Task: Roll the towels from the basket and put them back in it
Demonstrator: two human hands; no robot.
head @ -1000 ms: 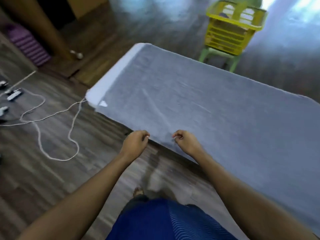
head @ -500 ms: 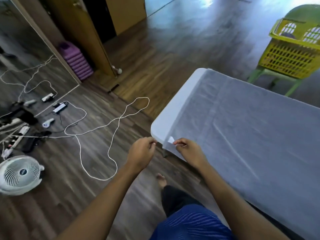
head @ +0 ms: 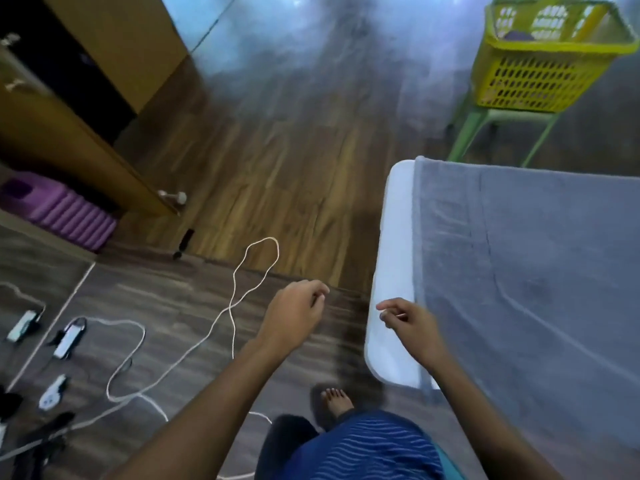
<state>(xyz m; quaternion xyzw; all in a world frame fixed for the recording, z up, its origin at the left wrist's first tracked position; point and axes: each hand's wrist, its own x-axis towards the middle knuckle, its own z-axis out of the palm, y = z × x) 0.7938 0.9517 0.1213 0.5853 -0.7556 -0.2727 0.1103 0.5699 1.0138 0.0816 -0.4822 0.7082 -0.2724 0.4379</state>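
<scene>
Down by our bare foot, a white cable loops across the floor. That is the nearest hazard: a sidestep to the left could snag it and trip us.

Our left hand hangs over the floor, clear of the tabletop, with its fingers loosely curled round nothing. Our right hand hovers above the bare white end of the tabletop. Its fingers are also loosely bent and, as far as we can see, empty. It sits just beside the short edge of the grey towel without touching it.

The towel lies spread flat, not yet rolled, and its near long side seems to hang over the tabletop's edge. We judge that starting the roll from one corner alone would send it crooked, so both hands need to take that short edge. A hard tug could slide the whole cloth off onto the floor.

Farther off, the yellow basket perches on a green stool, well apart from us. A careless drop into it could tip it.
</scene>
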